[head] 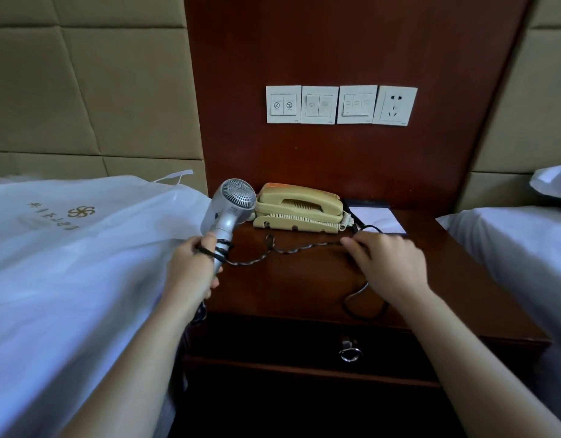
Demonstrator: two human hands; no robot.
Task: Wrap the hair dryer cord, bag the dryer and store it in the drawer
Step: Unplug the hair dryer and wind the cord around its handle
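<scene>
A silver hair dryer (231, 206) stands upright above the left edge of the dark wooden nightstand (304, 279), its grille facing me. My left hand (193, 267) is closed around its handle, where a few turns of the black cord (272, 252) lie over my fingers. The cord runs right across the tabletop to my right hand (389, 263), which pinches it. More cord loops below that hand toward the front edge. A white bag (83, 222) with a gold logo lies on the bed at left. The drawer (304, 339), with a metal ring pull (350, 354), is shut.
A beige corded telephone (299, 207) sits at the back of the nightstand, with a notepad (378, 218) to its right. Switch plates and a wall socket (396, 105) are on the wood panel above. Beds with white linen flank the nightstand on both sides.
</scene>
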